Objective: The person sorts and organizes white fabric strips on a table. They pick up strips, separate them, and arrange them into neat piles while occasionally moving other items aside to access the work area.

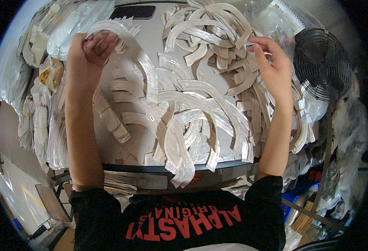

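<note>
My left hand is raised at the far left of the table, fingers curled at the end of a pale curved fabric strip. That strip arches up and over to the right and looks blurred along part of its length. At the far right, my right hand pinches thumb against forefinger at the edge of a heaped pile of curved strips; the piece in its fingertips barely shows. Between my arms, many loose curved strips overlap, some with small labels, several hanging over the near table edge.
A banded bundle of strips lies beside my left forearm. More bundles and plastic bags crowd the left side. A black round fan guard stands at the right. The light table has a dark front edge.
</note>
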`<state>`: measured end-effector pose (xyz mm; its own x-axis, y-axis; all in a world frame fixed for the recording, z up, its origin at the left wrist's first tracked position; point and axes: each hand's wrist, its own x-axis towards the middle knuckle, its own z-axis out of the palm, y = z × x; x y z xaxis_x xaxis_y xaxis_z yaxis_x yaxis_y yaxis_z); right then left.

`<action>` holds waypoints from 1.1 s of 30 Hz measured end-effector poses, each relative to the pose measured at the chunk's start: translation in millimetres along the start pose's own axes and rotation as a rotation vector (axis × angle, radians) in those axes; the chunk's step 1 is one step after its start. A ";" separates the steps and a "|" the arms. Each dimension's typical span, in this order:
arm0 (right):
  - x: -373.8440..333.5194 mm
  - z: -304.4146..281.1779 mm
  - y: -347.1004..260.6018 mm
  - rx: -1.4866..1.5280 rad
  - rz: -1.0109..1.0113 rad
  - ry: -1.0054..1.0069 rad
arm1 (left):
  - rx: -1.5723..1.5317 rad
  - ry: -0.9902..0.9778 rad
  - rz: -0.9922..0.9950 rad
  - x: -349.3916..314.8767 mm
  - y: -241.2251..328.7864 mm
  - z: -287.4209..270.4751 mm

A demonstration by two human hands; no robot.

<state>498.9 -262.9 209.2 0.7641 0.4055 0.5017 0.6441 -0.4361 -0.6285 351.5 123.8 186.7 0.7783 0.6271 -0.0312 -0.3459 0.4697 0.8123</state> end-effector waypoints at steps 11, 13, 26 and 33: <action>-1.3 7.1 3.3 -0.164 -0.086 -0.012 | -0.150 0.126 0.173 23.9 27.0 -22.5; -1.9 8.8 3.1 -0.168 -0.081 -0.029 | -0.161 0.140 0.188 22.4 29.5 -24.5; -14.2 30.7 -14.6 -0.149 -0.191 -0.421 | -0.256 0.146 0.219 21.7 35.2 -25.0; -20.7 46.7 -21.0 -0.169 -0.253 -0.552 | -0.248 0.067 0.225 22.3 36.2 -33.2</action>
<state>467.8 -224.6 184.2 0.4851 0.8481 0.2132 0.8337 -0.3750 -0.4053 339.0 175.4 196.1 0.6349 0.7676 0.0879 -0.6282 0.4465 0.6372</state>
